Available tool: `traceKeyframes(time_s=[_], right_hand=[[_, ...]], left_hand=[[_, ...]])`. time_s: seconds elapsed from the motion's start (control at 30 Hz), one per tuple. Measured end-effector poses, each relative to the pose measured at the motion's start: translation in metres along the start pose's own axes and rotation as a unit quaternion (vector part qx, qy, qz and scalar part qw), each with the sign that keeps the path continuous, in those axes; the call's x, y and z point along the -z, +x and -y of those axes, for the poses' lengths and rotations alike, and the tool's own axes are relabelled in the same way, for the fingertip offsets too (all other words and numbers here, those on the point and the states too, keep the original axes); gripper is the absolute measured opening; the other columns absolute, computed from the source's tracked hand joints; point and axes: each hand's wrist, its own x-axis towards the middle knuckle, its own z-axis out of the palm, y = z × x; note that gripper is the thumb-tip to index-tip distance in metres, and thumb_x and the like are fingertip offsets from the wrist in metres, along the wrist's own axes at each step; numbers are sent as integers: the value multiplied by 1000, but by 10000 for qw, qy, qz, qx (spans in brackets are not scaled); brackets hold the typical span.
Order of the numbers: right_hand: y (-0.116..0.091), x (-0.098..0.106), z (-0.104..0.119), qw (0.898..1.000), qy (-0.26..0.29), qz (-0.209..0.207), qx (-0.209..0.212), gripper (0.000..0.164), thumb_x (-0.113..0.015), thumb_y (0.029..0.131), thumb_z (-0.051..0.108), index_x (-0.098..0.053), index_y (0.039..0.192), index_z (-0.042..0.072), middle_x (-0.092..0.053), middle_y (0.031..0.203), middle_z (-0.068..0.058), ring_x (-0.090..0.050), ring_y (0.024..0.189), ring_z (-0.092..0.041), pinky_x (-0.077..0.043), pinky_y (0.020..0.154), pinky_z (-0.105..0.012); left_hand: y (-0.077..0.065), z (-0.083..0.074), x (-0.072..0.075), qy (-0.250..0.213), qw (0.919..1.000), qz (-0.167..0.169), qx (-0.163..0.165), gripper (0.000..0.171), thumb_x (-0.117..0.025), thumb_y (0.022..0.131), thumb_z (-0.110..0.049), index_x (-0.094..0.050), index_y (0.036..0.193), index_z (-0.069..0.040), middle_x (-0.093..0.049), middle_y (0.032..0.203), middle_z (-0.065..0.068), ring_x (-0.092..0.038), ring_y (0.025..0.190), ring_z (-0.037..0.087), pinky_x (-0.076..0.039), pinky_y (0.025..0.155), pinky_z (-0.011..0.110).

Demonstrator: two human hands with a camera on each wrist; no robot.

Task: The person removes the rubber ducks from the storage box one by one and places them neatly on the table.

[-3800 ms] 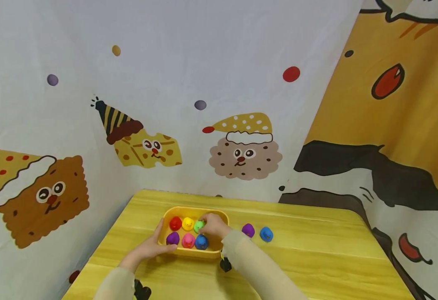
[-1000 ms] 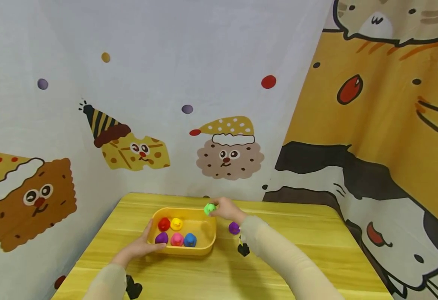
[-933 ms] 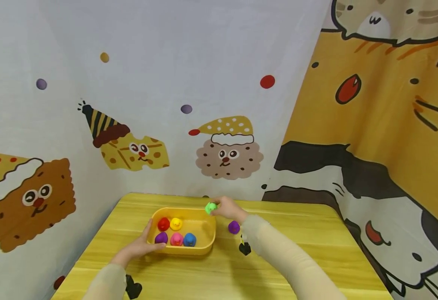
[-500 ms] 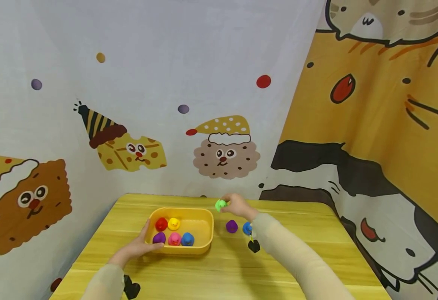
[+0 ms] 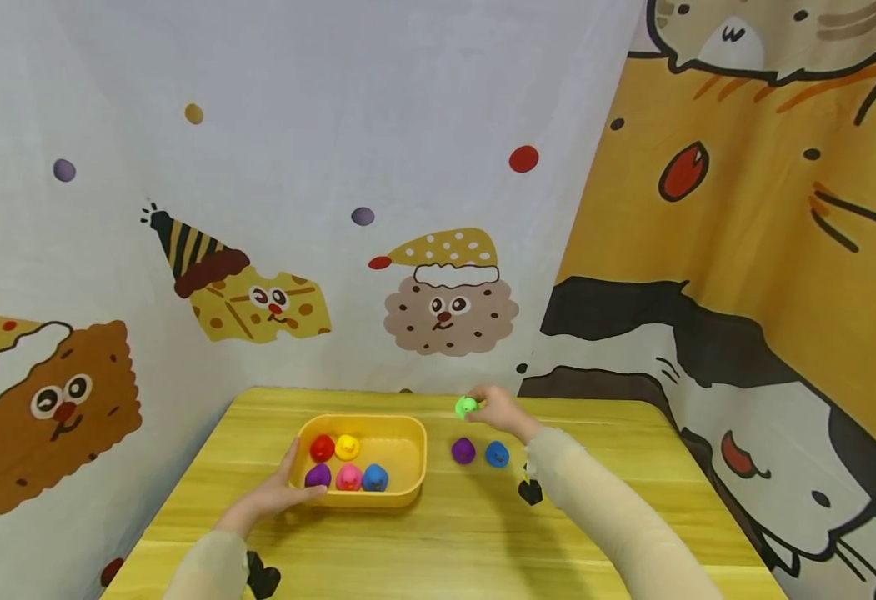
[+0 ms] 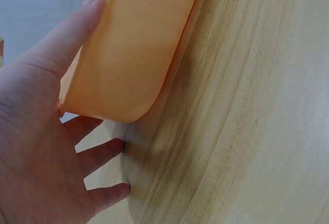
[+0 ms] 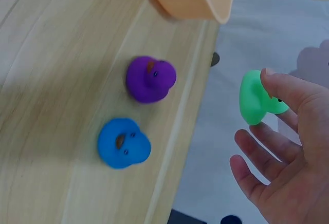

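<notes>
Above the table's far part my right hand [image 5: 499, 412] pinches a light green rubber duck [image 7: 254, 98] between thumb and index finger. Its other fingers spread loosely in the right wrist view. A purple duck [image 5: 463, 451] and a blue duck [image 5: 497, 454] sit on the table below that hand. My left hand [image 5: 272, 495] rests against the left end of a yellow-orange plastic box [image 6: 133, 49], its thumb along the near rim and its other fingers fairly straight and spread. Inside the box are red [image 5: 322, 447], yellow [image 5: 347, 447], purple [image 5: 318, 476], pink [image 5: 349, 477] and blue [image 5: 375, 477] ducks.
The wood-grain table [image 5: 407, 550] reaches back to a white cloth wall [image 5: 272, 142] printed with cartoon snacks. On the right hangs cloth with large cartoon animals [image 5: 708, 208]. A black piece hangs by each sleeve.
My right hand has lifted the green duck out of the box and carried it right, past the rim and over the table. My left hand stays at the box.
</notes>
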Motion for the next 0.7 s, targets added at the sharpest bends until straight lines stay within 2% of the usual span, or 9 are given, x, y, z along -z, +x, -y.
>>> traceKeyframes(time_s=[0.23,0.47,0.7], right_hand=[[-9,10,-11,9993,-264,-203,-175,29,-80,77,11,-71,104,2,-69,97,-6,-63,96,-31,-50,82,-43],[-17,16,-23,9984,-136,-234,-489,35,-80,78,12,-70,110,1,-69,102,-8,-62,100,-32,-51,84,-44],[-25,22,-31,9983,-54,-200,-550,33,-79,79,10,-69,108,-1,-68,102,-10,-61,99,-33,-51,82,-45]], left_hand=[[1,1,0,25,10000,24,-45,118,-73,85,-43,18,151,-5,5,154,35,-9,136,59,-12,105,72],[2,1,0,35,10000,21,-1,118,-72,86,-44,18,151,-5,5,154,35,-8,136,59,-12,104,72],[2,0,1,14,10000,52,15,118,-72,86,-44,18,151,-6,6,154,35,-5,136,60,-10,104,73]])
